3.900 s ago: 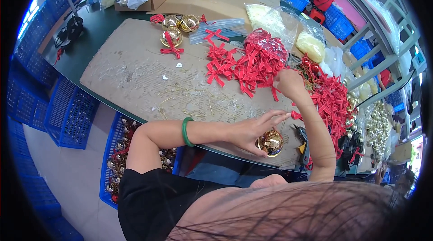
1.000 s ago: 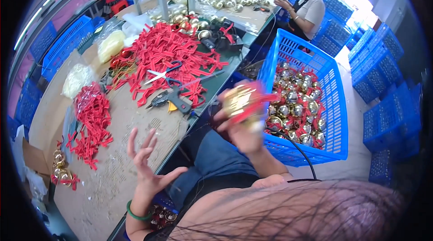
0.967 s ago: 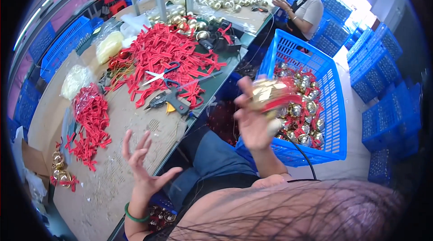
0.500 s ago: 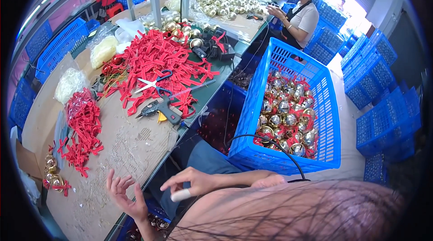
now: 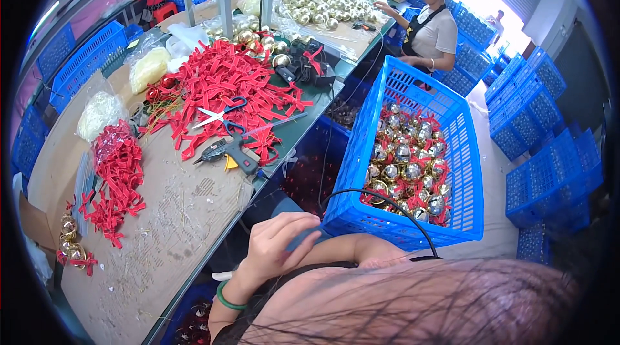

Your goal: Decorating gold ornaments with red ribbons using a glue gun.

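My left hand (image 5: 274, 248), with a green bangle (image 5: 231, 298) at the wrist, is raised in front of my body above my right forearm. Its fingers bend loosely with the thumb apart, and nothing shows in them. Behind the left wrist my right hand is almost wholly hidden; only a finger with a white covering (image 5: 221, 276) sticks out. On the table (image 5: 171, 229) by my hands lie a black and grey glue gun (image 5: 236, 154), open scissors (image 5: 219, 112) and a big heap of red ribbon bows (image 5: 226, 77).
A blue crate (image 5: 465, 171) of gold and silver bells (image 5: 407, 158) with red bows stands at my right, a black cable (image 5: 394, 206) crossing its near side. More bows (image 5: 119, 183) and gold bells (image 5: 71, 242) lie at left. A co-worker (image 5: 433, 29) stands beyond the crate.
My left hand has swung up and right from the table edge to above my right forearm. My right hand has slipped behind the left wrist. The co-worker has turned and lowered one arm.
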Demonstrator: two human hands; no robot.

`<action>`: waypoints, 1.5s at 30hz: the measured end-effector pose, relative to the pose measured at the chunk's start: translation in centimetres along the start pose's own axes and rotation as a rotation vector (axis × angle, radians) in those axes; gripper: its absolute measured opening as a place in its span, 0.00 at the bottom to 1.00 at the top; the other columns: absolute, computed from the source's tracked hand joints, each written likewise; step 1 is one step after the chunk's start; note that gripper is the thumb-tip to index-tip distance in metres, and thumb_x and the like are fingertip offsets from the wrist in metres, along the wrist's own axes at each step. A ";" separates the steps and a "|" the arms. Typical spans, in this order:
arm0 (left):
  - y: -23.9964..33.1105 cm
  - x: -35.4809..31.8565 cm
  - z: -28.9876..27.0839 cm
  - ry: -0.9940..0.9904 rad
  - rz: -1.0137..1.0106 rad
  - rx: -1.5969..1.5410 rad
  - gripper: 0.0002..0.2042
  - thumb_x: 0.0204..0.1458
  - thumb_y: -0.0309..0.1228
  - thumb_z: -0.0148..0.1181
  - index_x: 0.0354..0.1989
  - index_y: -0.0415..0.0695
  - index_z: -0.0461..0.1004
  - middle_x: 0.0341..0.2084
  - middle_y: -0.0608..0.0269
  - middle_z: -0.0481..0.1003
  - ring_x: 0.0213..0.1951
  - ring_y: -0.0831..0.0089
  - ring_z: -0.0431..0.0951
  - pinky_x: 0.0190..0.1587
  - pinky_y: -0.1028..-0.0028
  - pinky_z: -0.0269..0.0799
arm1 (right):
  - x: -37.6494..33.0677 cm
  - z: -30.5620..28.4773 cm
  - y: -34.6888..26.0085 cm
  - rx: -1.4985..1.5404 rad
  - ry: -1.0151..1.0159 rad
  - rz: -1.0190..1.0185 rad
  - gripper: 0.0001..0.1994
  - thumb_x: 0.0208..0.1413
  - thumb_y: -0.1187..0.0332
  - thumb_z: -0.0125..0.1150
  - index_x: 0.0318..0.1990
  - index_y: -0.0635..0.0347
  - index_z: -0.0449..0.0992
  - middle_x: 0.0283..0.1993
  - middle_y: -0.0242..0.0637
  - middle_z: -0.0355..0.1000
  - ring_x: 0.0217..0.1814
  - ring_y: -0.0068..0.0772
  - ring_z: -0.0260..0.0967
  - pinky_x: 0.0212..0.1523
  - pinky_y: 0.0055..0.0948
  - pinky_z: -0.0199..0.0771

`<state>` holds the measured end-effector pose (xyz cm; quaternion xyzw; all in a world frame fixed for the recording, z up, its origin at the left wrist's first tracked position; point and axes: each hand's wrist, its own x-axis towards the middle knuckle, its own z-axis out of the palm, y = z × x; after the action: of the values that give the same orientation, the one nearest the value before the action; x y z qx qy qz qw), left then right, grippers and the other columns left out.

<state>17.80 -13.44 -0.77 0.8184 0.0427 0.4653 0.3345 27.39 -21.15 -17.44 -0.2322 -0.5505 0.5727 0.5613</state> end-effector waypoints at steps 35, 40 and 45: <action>-0.5 -15.8 -27.7 0.459 -0.663 1.183 0.20 0.55 0.34 0.65 0.54 0.41 0.73 0.60 0.52 0.70 0.63 0.54 0.68 0.65 0.59 0.63 | 3.4 -5.2 9.7 0.125 -0.130 1.002 0.19 0.63 0.79 0.51 0.61 0.71 0.71 0.50 0.46 0.78 0.47 0.31 0.78 0.50 0.28 0.81; -2.5 -23.9 -43.0 0.714 -0.911 1.473 0.34 0.52 0.48 0.68 0.62 0.41 0.67 0.64 0.42 0.63 0.67 0.48 0.62 0.67 0.56 0.61 | 3.7 -4.9 9.6 0.084 -0.094 1.019 0.18 0.64 0.79 0.50 0.61 0.73 0.71 0.49 0.48 0.78 0.45 0.33 0.78 0.48 0.29 0.82; -4.3 -24.5 -50.9 0.708 -1.436 1.348 0.57 0.40 0.75 0.60 0.76 0.54 0.54 0.74 0.40 0.49 0.75 0.41 0.46 0.72 0.36 0.41 | 3.9 -5.7 10.4 0.123 -0.095 1.053 0.17 0.64 0.80 0.49 0.60 0.73 0.71 0.48 0.50 0.77 0.44 0.36 0.78 0.48 0.31 0.83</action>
<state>-35.18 6.39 -3.75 0.4344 0.8649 0.2500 -0.0252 27.36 -13.06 -26.92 -0.4177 -0.3495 0.8180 0.1850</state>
